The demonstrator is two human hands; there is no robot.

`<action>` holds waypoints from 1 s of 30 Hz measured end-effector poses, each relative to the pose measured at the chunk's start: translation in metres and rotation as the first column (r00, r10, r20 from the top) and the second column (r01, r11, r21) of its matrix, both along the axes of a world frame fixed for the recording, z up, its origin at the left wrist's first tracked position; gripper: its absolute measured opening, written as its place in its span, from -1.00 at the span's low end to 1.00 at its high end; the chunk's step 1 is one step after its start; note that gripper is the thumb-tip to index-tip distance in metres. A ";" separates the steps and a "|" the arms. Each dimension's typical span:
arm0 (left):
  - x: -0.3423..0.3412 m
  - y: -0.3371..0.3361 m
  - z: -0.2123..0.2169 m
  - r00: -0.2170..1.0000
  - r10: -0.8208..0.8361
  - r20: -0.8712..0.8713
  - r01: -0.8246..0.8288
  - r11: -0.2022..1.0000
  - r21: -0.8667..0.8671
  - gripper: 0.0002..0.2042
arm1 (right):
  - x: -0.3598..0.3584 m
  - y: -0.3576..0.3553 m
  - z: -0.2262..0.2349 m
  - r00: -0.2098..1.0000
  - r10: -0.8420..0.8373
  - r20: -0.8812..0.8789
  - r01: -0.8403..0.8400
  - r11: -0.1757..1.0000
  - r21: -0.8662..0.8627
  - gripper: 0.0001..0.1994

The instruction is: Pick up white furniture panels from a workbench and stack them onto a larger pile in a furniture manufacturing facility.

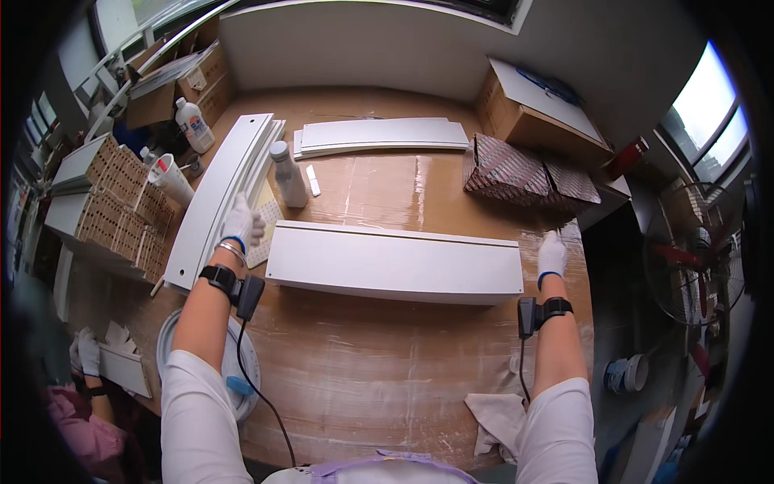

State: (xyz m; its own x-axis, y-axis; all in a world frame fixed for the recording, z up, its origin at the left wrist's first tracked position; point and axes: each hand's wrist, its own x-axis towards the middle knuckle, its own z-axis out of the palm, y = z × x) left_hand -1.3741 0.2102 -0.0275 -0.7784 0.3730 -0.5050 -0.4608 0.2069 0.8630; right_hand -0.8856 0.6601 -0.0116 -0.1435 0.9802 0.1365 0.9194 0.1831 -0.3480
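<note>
brown worktable (379,379): long white panel (395,262), stacked white boards (379,135), grey bottle (289,175), rag (498,419).

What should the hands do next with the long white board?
Probably close both hands on the board's ends. The long white board lies flat on the table; the right hand is at its right end, while the left hand hovers just beyond its left end.

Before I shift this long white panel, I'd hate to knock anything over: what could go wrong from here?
1. The upright grey bottle stands just behind the long white panel; pushing the panel back could tip it.
2. Your right hand sits at the panel's end near the table's edge; a slide that way might overhang.
3. Your left hand rests on the stacked white panels, which could shift.
</note>
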 end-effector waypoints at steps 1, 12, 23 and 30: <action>-0.002 0.000 0.018 0.994 0.098 -0.042 -0.097 0.995 0.025 -0.44 | -0.001 0.005 0.022 0.980 -0.004 -0.197 0.008 1.000 0.016 -0.37; 0.269 -0.061 0.128 0.738 -0.513 -0.439 0.594 0.802 0.063 -0.51 | -0.063 -0.263 0.092 0.034 0.046 -0.998 -0.753 0.658 0.005 -0.46; 0.498 -0.194 0.122 0.664 -0.369 -0.651 0.178 0.923 -0.341 -0.64 | -0.022 -0.516 0.070 0.198 -0.357 -0.913 -0.973 -0.184 -0.139 -0.38; 0.555 -0.318 0.136 0.763 -0.099 -0.638 0.124 0.992 -0.005 -0.74 | 0.000 -0.658 0.102 0.215 -0.426 -0.879 -0.711 -0.685 0.159 -0.21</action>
State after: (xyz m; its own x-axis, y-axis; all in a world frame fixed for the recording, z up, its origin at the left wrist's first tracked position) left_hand -0.8190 -0.1077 0.1083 -0.8679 0.4853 0.1063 0.2210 0.1855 0.9575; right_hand -0.8856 0.0019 0.0903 -0.8193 -0.5294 0.2202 0.3000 -0.7231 -0.6221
